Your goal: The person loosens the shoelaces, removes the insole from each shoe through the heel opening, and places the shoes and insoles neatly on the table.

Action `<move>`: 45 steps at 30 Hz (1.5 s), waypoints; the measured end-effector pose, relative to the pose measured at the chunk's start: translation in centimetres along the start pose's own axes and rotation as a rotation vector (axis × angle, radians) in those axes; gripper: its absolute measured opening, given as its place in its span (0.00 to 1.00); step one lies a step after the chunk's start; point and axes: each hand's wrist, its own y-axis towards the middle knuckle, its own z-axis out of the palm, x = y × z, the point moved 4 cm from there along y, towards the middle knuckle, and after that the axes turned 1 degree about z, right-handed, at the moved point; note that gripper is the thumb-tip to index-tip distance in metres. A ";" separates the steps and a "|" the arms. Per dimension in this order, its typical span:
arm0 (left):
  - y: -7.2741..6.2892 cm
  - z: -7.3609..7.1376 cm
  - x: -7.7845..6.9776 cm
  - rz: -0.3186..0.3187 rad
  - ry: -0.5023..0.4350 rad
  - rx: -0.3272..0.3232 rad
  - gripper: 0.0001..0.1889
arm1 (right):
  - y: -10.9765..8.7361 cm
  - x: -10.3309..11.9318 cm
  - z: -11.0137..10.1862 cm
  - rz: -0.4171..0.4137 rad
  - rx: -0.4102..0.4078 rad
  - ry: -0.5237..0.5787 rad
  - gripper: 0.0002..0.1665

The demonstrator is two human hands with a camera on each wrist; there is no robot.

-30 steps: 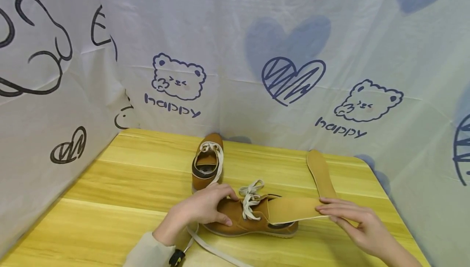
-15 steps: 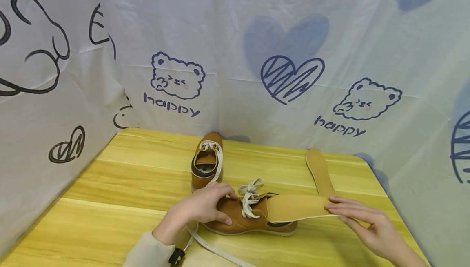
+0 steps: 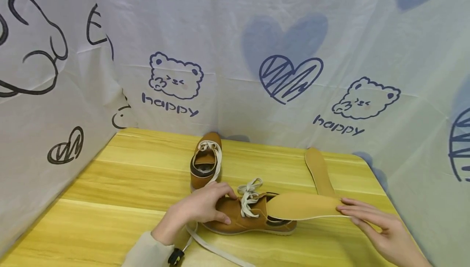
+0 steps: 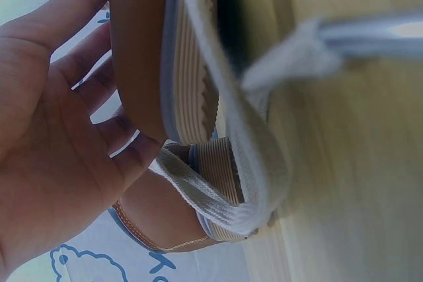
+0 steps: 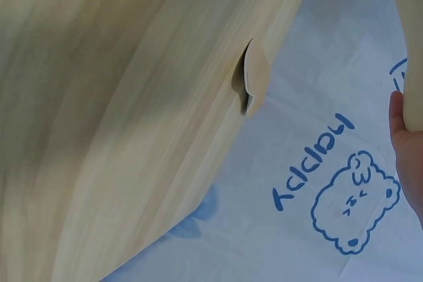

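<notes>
A brown lace-up shoe [image 3: 257,226] lies along the table, toe to the left. My left hand [image 3: 200,205] grips its toe, thumb on the near side and fingers beyond; the left wrist view shows the fingers against the shoe's side [image 4: 139,51]. At the heel end, my right hand [image 3: 378,222] pinches the end of a tan insole [image 3: 304,206], thumb below and fingers above. This insole slopes up out of the shoe's opening, its left end hidden inside or behind the collar. Only a sliver of the right hand [image 5: 410,170] appears in the right wrist view.
Behind the left hand stands the matching shoe [image 3: 200,182], with white laces. Another tan insole [image 3: 319,169] lies at the back right. A long white lace [image 3: 216,250] trails to the front edge beside a black wrist strap [image 3: 176,255]. Printed cloth [image 3: 235,103] walls the table's back.
My right hand has moved right, drawing the insole further out of the shoe's opening. My left hand keeps its grip on the toe, and the shoe stays nearly in place.
</notes>
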 end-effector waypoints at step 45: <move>-0.1 0.1 0.2 0.006 0.021 -0.005 0.27 | -4.2 -11.8 -3.1 0.471 -0.397 -0.509 0.21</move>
